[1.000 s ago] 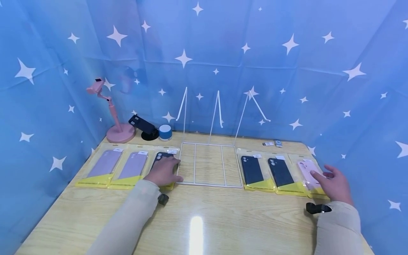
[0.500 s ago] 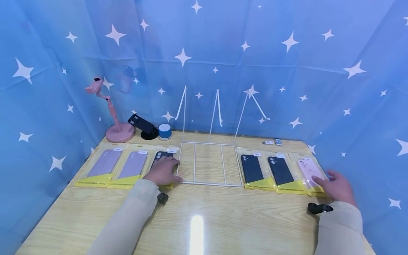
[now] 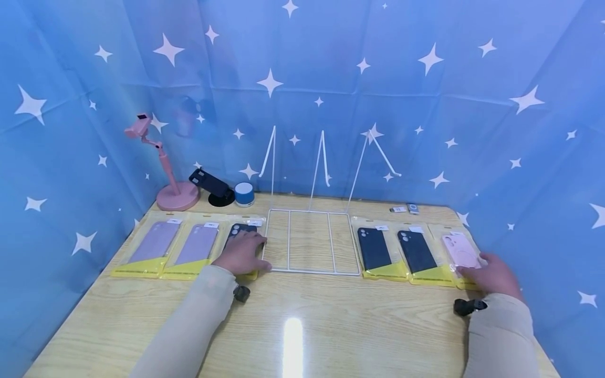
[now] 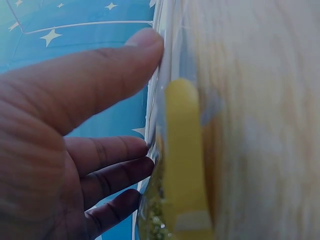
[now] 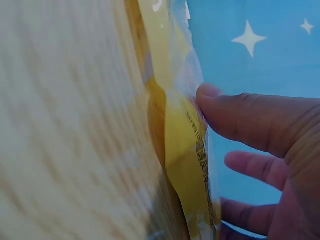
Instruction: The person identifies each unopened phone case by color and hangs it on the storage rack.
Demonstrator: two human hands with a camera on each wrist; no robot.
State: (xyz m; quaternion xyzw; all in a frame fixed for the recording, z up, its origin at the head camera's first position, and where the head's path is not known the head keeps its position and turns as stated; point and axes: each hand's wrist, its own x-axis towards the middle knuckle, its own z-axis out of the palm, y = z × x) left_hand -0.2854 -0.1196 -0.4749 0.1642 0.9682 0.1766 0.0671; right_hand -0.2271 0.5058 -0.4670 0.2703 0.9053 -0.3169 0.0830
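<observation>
Pink phone case [image 3: 462,251]: located at the far right end of the row on the wooden table [image 3: 350,320], flat inside a clear plastic pouch with a yellow printed lower panel. The case is a rounded rectangle with a circular outline on its back. In the right wrist view the pouch film is glossy and creased, with dark lettering along its edge.

The right hand [image 3: 493,275] lies at this pouch's outer edge, thumb tip touching the film, fingers extended and loose; no closed grip is seen. The left hand [image 3: 241,253] rests over the pouch of a black phone case [image 3: 242,229], thumb and fingers spread, nothing clasped. Both sleeves are pale fabric.

Left of that black case lie two lavender cases [image 3: 156,241] [image 3: 197,245] in matching pouches. Two black cases [image 3: 374,249] [image 3: 418,252], similarly packed, lie left of the pink one. Between the two groups stands a white wire rack [image 3: 312,272]: rectangular barred base, three slim uprights with bent arms.

Along the rear are a pink jointed stand [image 3: 177,197] on a round base, a black holder [image 3: 210,184] and a blue cylinder [image 3: 244,195] with a white top. Behind hangs a creased blue curtain [image 3: 321,47] printed with white four-pointed stars.
</observation>
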